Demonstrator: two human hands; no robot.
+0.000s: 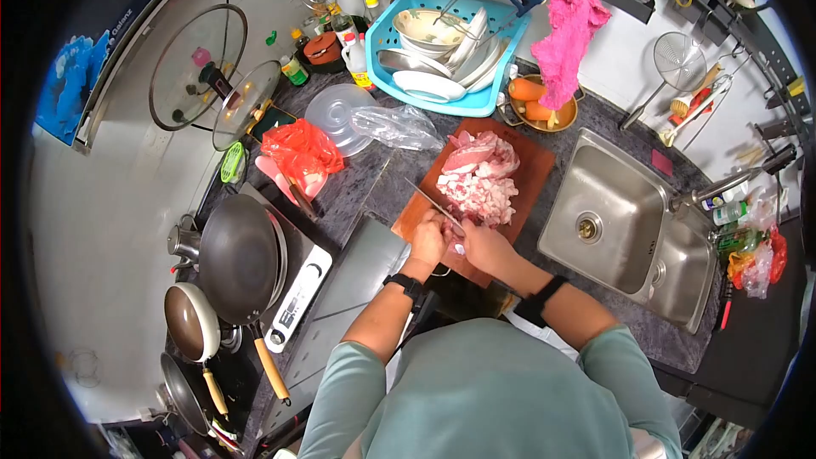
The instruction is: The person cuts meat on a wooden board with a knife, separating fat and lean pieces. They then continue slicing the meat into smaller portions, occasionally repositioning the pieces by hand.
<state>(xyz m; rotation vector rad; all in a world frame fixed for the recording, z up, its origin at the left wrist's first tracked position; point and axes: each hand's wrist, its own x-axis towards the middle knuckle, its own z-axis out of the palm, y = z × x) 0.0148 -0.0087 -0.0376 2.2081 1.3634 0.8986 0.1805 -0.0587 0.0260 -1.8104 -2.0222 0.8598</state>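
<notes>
A wooden cutting board (pixel 534 157) lies at the counter's front edge, bearing a pile of diced raw meat (pixel 480 197) with larger pieces of meat (pixel 483 155) behind it. My right hand (pixel 483 246) is closed around a knife, its handle hidden in my grip. The thin knife blade (pixel 429 196) points up and to the left across the board's left side. My left hand (pixel 430 238) is beside the blade at the near edge of the board, fingers curled. A bit of meat shows between my hands, but the left fingertips are too hidden to tell what they pinch.
Right of the board is a steel double sink (pixel 586 191). Behind stand a blue dish basket (pixel 382 89) and a bowl of carrots (pixel 557 123). A red plastic bag (pixel 302 153), a clear bag (pixel 395 126) and a stove with a dark wok (pixel 240 259) are to the left.
</notes>
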